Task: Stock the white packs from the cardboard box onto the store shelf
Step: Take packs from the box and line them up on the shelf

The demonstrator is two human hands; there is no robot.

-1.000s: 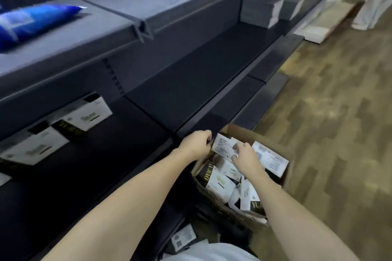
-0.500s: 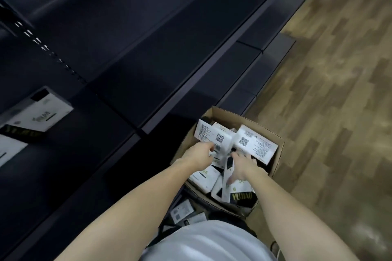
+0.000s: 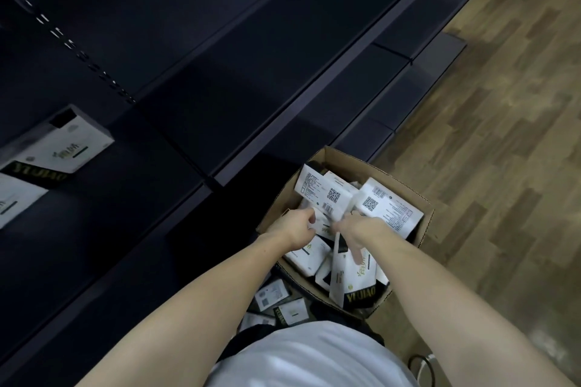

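Observation:
An open cardboard box (image 3: 341,156) stands on the floor beside the dark store shelf (image 3: 103,207). It holds several white packs with black ends. Both my hands are inside it. My left hand (image 3: 295,226) grips the near left edge of a white pack (image 3: 327,196) with a QR code on top. My right hand (image 3: 358,229) holds the same pack's near right side, with some fingers hanging down over a standing pack (image 3: 356,276). Two white packs (image 3: 53,151) lie on the shelf at the left.
A few more packs (image 3: 281,302) lie on the bottom shelf by my body. Wooden floor (image 3: 503,166) spreads to the right of the box. The dark shelf boards run diagonally up to the right. A dark round object (image 3: 423,367) sits on the floor near my right arm.
The view has tilted down from the upper shelves to the box. Both hands have stayed in the box and closed in on the QR-coded pack.

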